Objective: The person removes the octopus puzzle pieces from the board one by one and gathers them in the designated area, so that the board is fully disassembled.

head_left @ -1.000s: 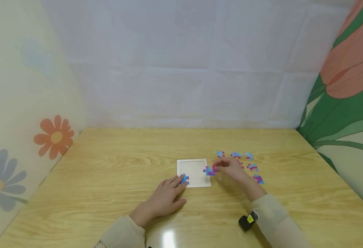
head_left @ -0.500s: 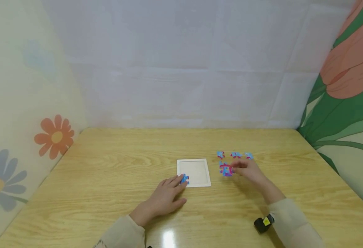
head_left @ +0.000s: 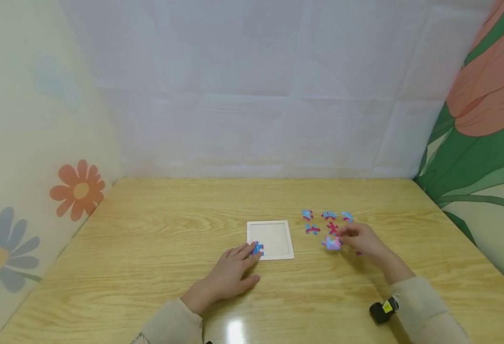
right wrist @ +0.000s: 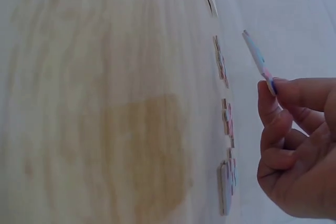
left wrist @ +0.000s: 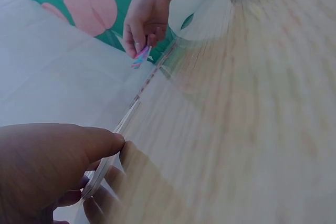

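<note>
My right hand (head_left: 361, 240) pinches a pink, blue and purple jigsaw piece (head_left: 332, 243) between thumb and fingers. In the right wrist view this piece (right wrist: 255, 56) is raised off the table and tilted. My left hand (head_left: 233, 273) lies with fingers outstretched at the lower left corner of a white square puzzle frame (head_left: 290, 246). Its fingertips rest on a blue and pink piece (head_left: 257, 248) inside that corner, partly covering it. The left wrist view shows the left thumb (left wrist: 107, 144) beside the frame's edge.
Several loose jigsaw pieces lie right of the frame, among them a blue one (head_left: 307, 214) at the back and a red one (head_left: 332, 228) near the right hand. Another piece (head_left: 359, 253) is mostly hidden under that hand. A white cloth (head_left: 252, 119) hangs behind the wooden table (head_left: 170, 215).
My right hand has moved right, carrying the pinched piece away from the frame's right edge and over past the loose pieces. My left hand has stayed in place.
</note>
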Available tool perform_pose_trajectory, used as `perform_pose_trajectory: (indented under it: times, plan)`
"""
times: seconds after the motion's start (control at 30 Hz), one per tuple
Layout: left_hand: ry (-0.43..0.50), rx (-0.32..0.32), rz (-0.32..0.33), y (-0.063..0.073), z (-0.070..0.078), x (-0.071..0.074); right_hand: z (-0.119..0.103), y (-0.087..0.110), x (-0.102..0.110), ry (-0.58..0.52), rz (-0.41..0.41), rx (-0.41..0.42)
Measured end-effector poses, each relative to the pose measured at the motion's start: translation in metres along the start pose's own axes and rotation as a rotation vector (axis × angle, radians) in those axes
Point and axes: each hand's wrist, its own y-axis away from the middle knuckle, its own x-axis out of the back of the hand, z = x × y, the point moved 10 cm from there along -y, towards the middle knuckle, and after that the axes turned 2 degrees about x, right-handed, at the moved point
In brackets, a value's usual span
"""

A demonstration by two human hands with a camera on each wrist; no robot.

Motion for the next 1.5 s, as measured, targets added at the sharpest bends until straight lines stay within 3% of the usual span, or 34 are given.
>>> perform_pose_trajectory:
  times: [0.37,0.6,0.8,1.33,1.5]
  plan:
    - [0.008,-0.008,-0.005,0.001,0.002,0.000,0.019,0.004,0.006,0.059,0.004,-0.077]
    - [0.004,-0.002,0.001,0.001,0.001,0.001,0.019,0.004,0.005,0.088,-0.001,-0.053]
    - [0.005,0.000,-0.002,0.001,0.001,0.002,0.024,0.004,0.006,0.158,0.008,-0.084]
    - [0.019,-0.002,0.004,0.000,0.001,0.001,0.023,0.005,0.009,0.191,0.012,-0.131]
    - [0.013,0.012,0.026,0.000,-0.001,0.001,0.009,-0.005,0.007,0.288,0.040,-0.066]
